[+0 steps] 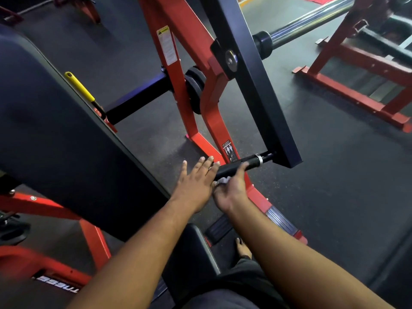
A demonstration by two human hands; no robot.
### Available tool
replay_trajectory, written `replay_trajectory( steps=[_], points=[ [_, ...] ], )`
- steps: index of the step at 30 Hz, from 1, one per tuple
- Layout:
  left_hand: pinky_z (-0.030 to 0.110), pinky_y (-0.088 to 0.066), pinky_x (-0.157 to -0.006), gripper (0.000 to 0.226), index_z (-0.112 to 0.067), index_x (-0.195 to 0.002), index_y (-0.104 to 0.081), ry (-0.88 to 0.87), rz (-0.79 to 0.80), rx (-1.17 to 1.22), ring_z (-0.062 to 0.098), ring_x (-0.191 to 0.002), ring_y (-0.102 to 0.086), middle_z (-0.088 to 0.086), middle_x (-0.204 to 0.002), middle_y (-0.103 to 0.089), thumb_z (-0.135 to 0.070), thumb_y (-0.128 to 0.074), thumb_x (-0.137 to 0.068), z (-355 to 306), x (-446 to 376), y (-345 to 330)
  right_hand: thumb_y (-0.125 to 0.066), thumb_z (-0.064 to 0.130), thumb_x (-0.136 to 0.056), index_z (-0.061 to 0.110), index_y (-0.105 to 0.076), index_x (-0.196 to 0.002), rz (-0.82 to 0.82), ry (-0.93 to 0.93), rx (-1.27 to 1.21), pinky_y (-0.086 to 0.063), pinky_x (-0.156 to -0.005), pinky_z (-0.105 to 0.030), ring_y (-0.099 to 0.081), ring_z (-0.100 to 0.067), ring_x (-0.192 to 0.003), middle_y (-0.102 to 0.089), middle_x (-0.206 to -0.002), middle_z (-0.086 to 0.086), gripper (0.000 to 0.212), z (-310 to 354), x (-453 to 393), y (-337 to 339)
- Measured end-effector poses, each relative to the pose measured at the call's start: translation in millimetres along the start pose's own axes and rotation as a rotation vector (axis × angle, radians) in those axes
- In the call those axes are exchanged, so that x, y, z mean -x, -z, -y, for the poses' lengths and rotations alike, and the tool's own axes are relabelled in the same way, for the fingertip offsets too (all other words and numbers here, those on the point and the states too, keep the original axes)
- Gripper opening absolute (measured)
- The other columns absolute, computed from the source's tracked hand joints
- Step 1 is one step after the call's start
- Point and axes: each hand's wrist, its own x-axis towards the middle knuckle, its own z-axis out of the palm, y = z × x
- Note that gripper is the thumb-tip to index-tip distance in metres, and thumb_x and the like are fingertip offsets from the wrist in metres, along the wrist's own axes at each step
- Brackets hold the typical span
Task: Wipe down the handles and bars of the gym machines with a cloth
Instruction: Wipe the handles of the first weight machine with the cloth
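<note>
Right hand (230, 190) pinches small crumpled white cloth (223, 180) against underside of black cylindrical rubber handle (236, 167). Left hand (196, 179) flat, fingers straight, just beside it. Wiping step underway; next, probably slide cloth along handle toward dark steel arm (263, 103).
</note>
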Motion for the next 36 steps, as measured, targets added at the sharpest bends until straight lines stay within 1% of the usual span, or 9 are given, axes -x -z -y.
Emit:
replay_trajectory(
  steps=[4,6,14,18,20,24,30,33,36],
  points=[
    [0.061,0.003,-0.125,0.060,-0.028,-0.164,0.002,-0.001,-0.002,0.010,0.018,-0.159,0.008,-0.004,-0.173,0.008,-0.043,-0.023,-0.112,1,2,0,-0.045,0.087,-0.084,0.010,-0.058,-0.123,-0.093,0.044,-0.070,-0.039,-0.047,-0.020,-0.043,-0.010,-0.054,-0.051,-0.085,-0.004,0.087,29,7,-5],
    [0.061,0.003,-0.125,0.060,-0.027,-0.164,0.002,-0.005,-0.002,0.007,0.018,-0.159,0.008,-0.003,-0.173,0.008,-0.042,-0.023,-0.112,1,2,0,-0.049,0.085,-0.084,0.017,-0.059,-0.121,-0.163,0.120,-0.164,-0.034,-0.042,-0.017,-0.032,-0.006,-0.050,-0.044,-0.086,-0.001,0.079,60,7,-7],
    [0.061,0.005,-0.124,0.060,-0.026,-0.164,0.002,-0.014,-0.007,0.003,0.018,-0.159,0.010,-0.003,-0.173,0.010,-0.040,-0.023,-0.112,2,0,-2,-0.058,0.078,-0.084,0.007,-0.061,-0.111,-0.012,-0.029,0.043,-0.050,-0.052,-0.024,-0.062,-0.015,-0.061,-0.062,-0.079,-0.006,0.077,11,26,-14],
    [0.061,0.005,-0.125,0.059,-0.027,-0.164,0.005,-0.008,0.003,-0.003,0.019,-0.159,0.010,-0.002,-0.173,0.010,-0.042,-0.019,-0.112,3,1,-3,-0.067,0.069,-0.085,0.002,-0.054,-0.131,-0.175,0.126,-0.136,-0.059,-0.055,-0.022,-0.065,-0.023,-0.094,-0.063,-0.103,-0.012,0.082,65,4,-13],
    [0.061,0.005,-0.125,0.059,-0.027,-0.163,0.006,-0.007,-0.002,0.005,0.019,-0.159,0.010,-0.003,-0.173,0.010,-0.041,-0.019,-0.112,3,1,-4,-0.067,0.065,-0.088,0.005,-0.055,-0.120,-0.186,0.195,-0.114,-0.055,-0.051,-0.021,-0.069,-0.020,-0.087,-0.065,-0.096,-0.009,0.070,77,2,-13],
    [0.061,0.004,-0.125,0.059,-0.028,-0.164,0.005,-0.010,-0.013,0.012,0.018,-0.159,0.009,-0.003,-0.173,0.010,-0.043,-0.019,-0.112,3,-1,-5,-0.070,0.031,-0.096,0.001,-0.060,-0.115,-0.078,0.071,0.161,-0.054,-0.103,-0.046,-0.069,-0.035,-0.111,-0.068,-0.122,-0.023,0.037,36,13,-1],
    [0.062,0.004,-0.125,0.060,-0.027,-0.163,0.008,-0.025,0.003,0.001,0.020,-0.159,0.010,0.000,-0.173,0.010,-0.045,-0.016,-0.111,7,-2,-8,-0.051,-0.001,-0.103,-0.014,-0.059,-0.119,-0.013,-0.005,0.317,-0.064,-0.082,-0.034,-0.070,-0.033,-0.104,-0.064,-0.128,-0.032,0.022,59,35,33],
    [0.062,0.004,-0.125,0.060,-0.026,-0.163,0.008,-0.026,0.002,0.007,0.020,-0.159,0.010,0.000,-0.173,0.010,-0.044,-0.016,-0.111,6,-1,-7,-0.053,-0.001,-0.101,-0.009,-0.063,-0.125,-0.008,0.288,0.561,-0.063,-0.086,-0.034,-0.075,-0.026,-0.095,-0.074,-0.112,-0.022,0.028,87,52,30],
    [0.062,0.004,-0.125,0.060,-0.026,-0.163,0.010,-0.023,-0.006,0.002,0.020,-0.158,0.011,0.000,-0.172,0.011,-0.044,-0.016,-0.111,6,0,-6,-0.051,0.010,-0.105,0.013,-0.062,-0.138,-0.046,0.986,1.253,-0.049,-0.108,-0.028,-0.063,-0.012,-0.121,-0.066,-0.134,-0.001,0.035,102,45,27]
  ],
)
